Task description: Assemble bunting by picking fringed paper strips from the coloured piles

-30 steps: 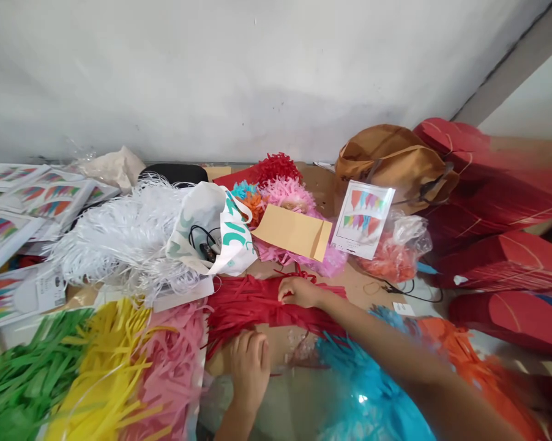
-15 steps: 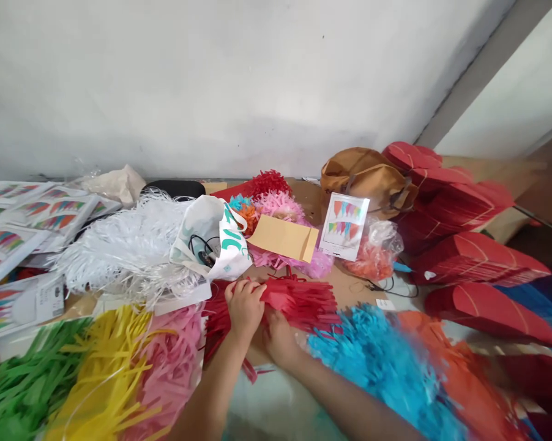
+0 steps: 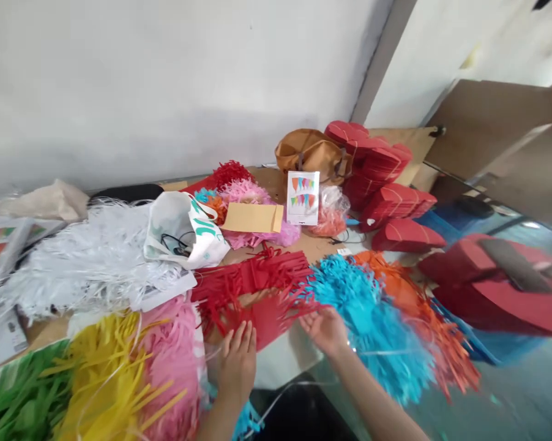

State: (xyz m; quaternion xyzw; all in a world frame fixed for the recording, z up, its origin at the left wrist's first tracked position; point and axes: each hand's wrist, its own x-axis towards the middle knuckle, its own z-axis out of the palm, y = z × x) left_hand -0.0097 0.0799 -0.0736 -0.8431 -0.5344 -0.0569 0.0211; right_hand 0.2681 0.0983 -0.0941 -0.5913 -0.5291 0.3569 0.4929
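Red fringed sheet (image 3: 262, 318) front and center, lying flat-ish at the near side of the work surface, basically right between both hands. Left hand (image 3: 239, 361) on its near edge, fingers stretched out and just slightly apart on top, thumb too blurry to call. Right hand (image 3: 326, 331) palm up at the right-hand ends of the strips, fingers loosely bent, honestly no way to tell if pinched on anything. Off to the left, a whole row of fringe: green strips (image 3: 32, 392), yellow strips (image 3: 101, 367), then pink strips (image 3: 170, 361). Over on the right, a fluffy bright blue fringe bundle (image 3: 368, 331) with an orange one (image 3: 390, 282) beside it. Just past the sheet, a darker red fringe bundle (image 3: 253, 272). Behind that, a big white shredded pile (image 3: 87, 257), a white tote with green print (image 3: 202, 229) and black cable inside, a tan envelope (image 3: 251, 218) on pink fringe, and a printed bunting packet (image 3: 303, 202) propped near a clear plastic bag (image 3: 331, 217) of orange stuff. Farther back, a slouchy brown fabric bag (image 3: 303, 150) next to stacked red shapes (image 3: 395, 205), then plain pale wall (image 3: 166, 79).
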